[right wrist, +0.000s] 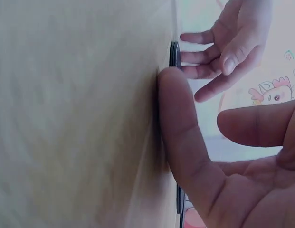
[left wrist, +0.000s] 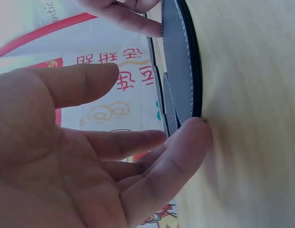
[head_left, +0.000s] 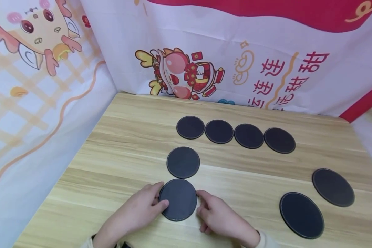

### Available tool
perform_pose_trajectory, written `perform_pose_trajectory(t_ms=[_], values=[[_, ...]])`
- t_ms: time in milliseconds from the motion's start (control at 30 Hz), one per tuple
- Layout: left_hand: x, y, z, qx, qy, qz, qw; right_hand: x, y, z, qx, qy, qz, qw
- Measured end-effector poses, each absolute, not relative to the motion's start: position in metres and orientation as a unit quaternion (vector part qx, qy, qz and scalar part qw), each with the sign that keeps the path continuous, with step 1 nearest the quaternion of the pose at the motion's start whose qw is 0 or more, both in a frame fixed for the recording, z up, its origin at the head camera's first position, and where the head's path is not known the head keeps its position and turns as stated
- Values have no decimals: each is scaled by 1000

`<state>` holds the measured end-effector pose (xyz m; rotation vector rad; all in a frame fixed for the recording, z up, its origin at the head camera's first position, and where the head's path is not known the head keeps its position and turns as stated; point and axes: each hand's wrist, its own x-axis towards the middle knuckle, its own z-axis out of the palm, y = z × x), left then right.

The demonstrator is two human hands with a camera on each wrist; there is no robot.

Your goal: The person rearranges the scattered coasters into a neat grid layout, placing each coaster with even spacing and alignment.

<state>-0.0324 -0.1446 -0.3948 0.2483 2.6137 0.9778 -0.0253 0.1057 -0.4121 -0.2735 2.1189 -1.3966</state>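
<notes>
A black round coaster (head_left: 178, 199) with stitched edging lies flat near the front of the wooden table (head_left: 124, 137). My left hand (head_left: 152, 201) touches its left edge with straight fingers, and my right hand (head_left: 209, 206) touches its right edge the same way. In the left wrist view the left hand (left wrist: 137, 147) is spread, one fingertip against the coaster's rim (left wrist: 178, 61), with the other hand's finger (left wrist: 133, 19) at the far side. The right wrist view shows the right hand (right wrist: 195, 142) with a finger along the thin dark coaster edge (right wrist: 174, 54), and the left hand (right wrist: 228, 57) beyond it.
Another coaster (head_left: 183, 162) lies just behind the touched one. A row of several coasters (head_left: 235, 135) runs along the back. Two larger-looking ones (head_left: 302, 215) (head_left: 333, 187) sit at the front right. Printed cloth walls (head_left: 43, 103) enclose the table's left and back.
</notes>
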Motion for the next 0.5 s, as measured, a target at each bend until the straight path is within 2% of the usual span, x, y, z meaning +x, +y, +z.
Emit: perform_pose_trajectory(t_ms=[233,500], values=[[-31,-143,-402,61,894,407,177,-22,106,-414,-68,781,-550,287],[-34,-138,-407,87,867,459,176,-21,111,-412,-58,782,-574,236]])
